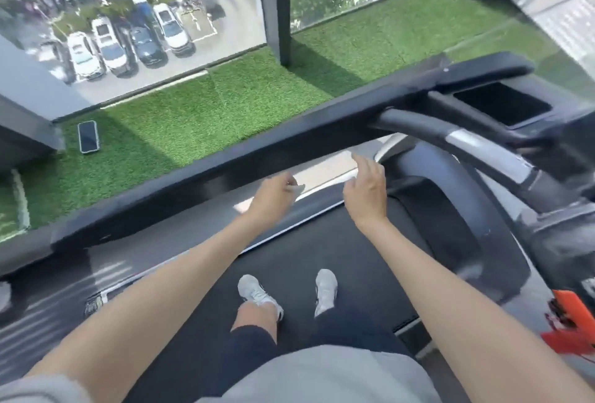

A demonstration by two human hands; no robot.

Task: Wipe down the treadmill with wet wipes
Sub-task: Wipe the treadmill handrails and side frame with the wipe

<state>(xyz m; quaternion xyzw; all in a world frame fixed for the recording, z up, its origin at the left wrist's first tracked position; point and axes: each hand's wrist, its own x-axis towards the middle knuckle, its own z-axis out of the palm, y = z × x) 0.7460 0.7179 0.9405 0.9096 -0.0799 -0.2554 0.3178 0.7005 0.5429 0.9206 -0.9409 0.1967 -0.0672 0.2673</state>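
A grey shirt [322, 377] fills the bottom edge. The left hand [273, 198] has its fingers [289, 182] curled, pinching a small pale wipe [297, 189] just under the black side rail [193, 177] of the treadmill [476, 235]. The right hand [365, 191] is close beside it, fingers loosely bent, holding nothing. White shoes [256, 293] stand on the belt [370, 257]. A phone [88, 136] lies on green turf [193, 119] beyond the rail.

Black treadmill rail [225, 158]; green turf [199, 113]; white shoes [257, 293]; orange clip [573, 322].
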